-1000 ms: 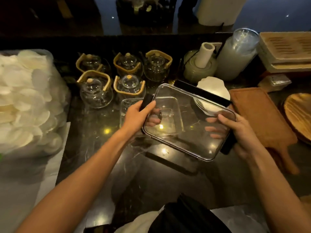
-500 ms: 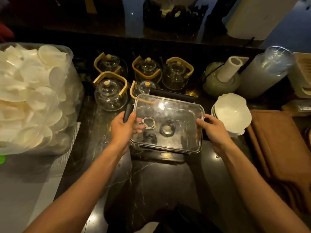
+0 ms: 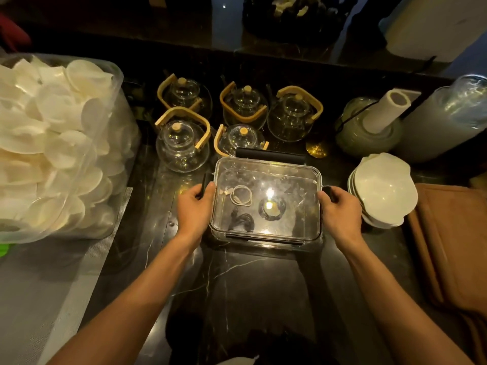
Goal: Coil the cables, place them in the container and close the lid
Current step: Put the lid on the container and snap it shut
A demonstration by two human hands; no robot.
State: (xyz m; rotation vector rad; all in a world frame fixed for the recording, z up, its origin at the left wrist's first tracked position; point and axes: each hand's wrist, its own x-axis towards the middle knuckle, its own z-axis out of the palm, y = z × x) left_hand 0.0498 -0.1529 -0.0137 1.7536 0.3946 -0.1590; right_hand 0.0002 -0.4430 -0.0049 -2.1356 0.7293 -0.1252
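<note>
Lowered from its tilted hold a second ago, the clear lid now lies flat on the container, which stands on the dark marble counter just in front of the glass teapots. That puts the task at its last step: the cables are in and the cover is seated, but I judge it not yet locked.

Taking the container as the landmark and going left to right: well off to its left sits a big clear tub of white discs. At its left edge the left hand has its fingers curled over the black side clip. Inside, seen through the lid, lie three coils: a white cable toward the left wall, a black cable nearer the front, and a second black coil around the middle, partly washed out by a lamp's glare. At the right edge the right hand grips the opposite black clip. Just right of that stands a stack of white bowls, with a brown cloth beyond.

The long black latch along the far edge looks raised, so it likely needs pressing down too.
</note>
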